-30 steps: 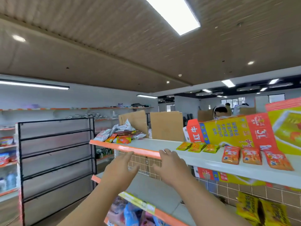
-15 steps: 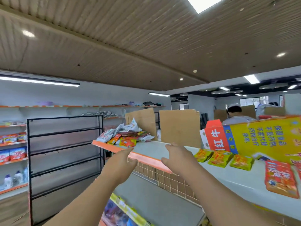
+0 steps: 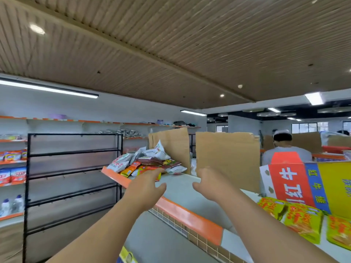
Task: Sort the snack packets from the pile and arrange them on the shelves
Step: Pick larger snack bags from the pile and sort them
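Just below the middle of the frame, your left grip [image 3: 146, 186] is open and holds nothing, with the fingers stretched forward and the thumb spread to the right. Its fingertips overlap the near edge of the pile of snack packets [image 3: 150, 162], which sits directly above it in the frame, at the left end of the white top shelf [image 3: 180, 188]. Whether the fingertips touch a packet cannot be told.

Your right grip [image 3: 210, 185], just right of centre, is also open and empty. Its fingers are loosely spread and its thumb points left. It hangs over bare shelf in front of a cardboard sheet [image 3: 228, 156], apart from the pile.

Both of your forearms rise from the bottom edge and cross the shelf's orange edge strip [image 3: 190, 215].

At lower right, yellow packets [image 3: 303, 223] lie in a row on the shelf before a red and yellow carton [image 3: 296, 179]. A black rack [image 3: 74, 168] stands at the left of the frame.
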The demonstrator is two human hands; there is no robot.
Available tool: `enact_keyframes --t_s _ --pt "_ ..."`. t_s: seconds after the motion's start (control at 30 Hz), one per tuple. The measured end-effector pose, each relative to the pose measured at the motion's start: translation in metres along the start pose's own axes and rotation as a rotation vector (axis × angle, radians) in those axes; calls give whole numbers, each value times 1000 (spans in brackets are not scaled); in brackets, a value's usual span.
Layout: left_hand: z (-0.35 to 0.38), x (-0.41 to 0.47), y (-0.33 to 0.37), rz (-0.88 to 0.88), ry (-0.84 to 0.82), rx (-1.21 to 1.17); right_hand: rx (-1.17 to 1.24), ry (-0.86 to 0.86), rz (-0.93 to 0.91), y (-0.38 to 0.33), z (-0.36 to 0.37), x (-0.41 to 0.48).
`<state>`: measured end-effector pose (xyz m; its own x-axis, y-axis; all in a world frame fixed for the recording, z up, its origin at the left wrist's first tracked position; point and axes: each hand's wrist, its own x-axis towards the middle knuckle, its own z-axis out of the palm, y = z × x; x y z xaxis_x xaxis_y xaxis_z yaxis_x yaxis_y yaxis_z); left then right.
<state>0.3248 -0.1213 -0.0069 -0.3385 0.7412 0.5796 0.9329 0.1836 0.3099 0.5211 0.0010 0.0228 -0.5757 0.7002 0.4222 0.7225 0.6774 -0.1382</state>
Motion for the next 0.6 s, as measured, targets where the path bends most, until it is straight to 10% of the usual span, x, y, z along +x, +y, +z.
enact_keyframes --t_s 0.6 --pt "64 249 -224 163 79 -181 17 11 186 -81 101 282"
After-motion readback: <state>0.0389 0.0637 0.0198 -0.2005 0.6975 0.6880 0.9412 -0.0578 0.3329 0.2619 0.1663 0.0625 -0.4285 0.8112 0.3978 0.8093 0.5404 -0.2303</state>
